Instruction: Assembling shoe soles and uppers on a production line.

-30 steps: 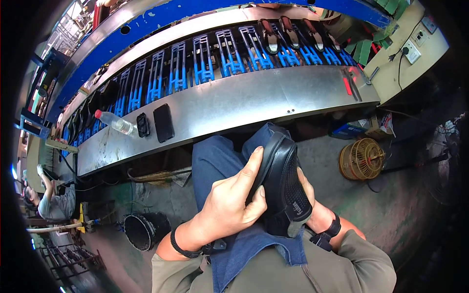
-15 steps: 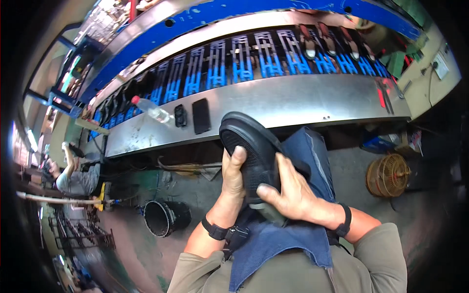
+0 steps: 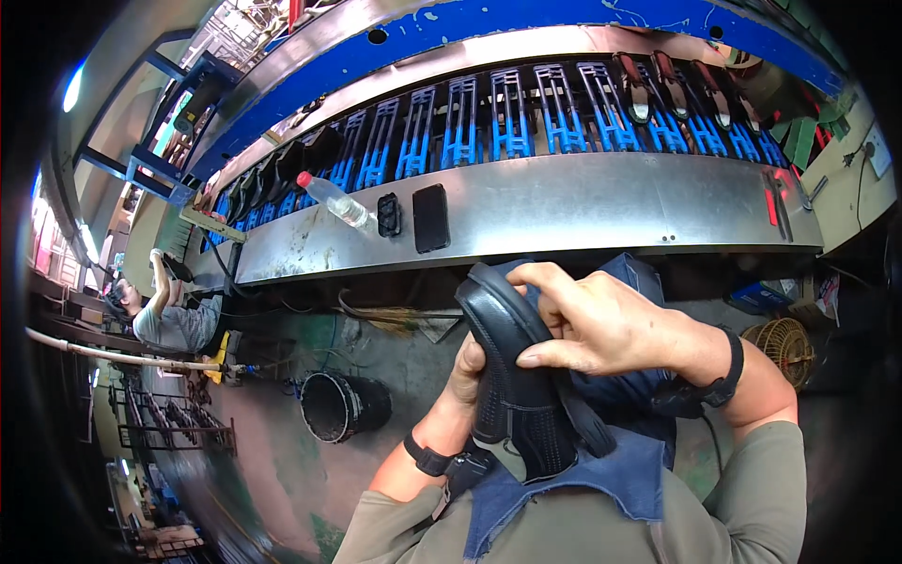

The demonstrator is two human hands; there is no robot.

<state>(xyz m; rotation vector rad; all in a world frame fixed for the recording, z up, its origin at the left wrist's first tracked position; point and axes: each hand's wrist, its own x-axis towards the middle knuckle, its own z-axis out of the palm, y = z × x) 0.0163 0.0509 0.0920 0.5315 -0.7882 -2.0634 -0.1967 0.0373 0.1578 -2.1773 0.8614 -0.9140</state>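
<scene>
The left hand point(image 3: 464, 373) clasps a black shoe point(image 3: 515, 399) from the left and the right hand point(image 3: 601, 324) pinches its right edge; beyond both hands, a dark phone point(image 3: 431, 218) lies on the worktop point(image 3: 564, 207).

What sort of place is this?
Probably a shoe factory or workshop, judging by the held black shoe, the row of blue frames along the metal bench and the brown shoes toward its right end.

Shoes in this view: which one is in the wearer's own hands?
The black shoe, gripped between the wearer's left hand and right hand; the brown shoes, by contrast, rest on blue racks beyond the metal ledge.
</scene>
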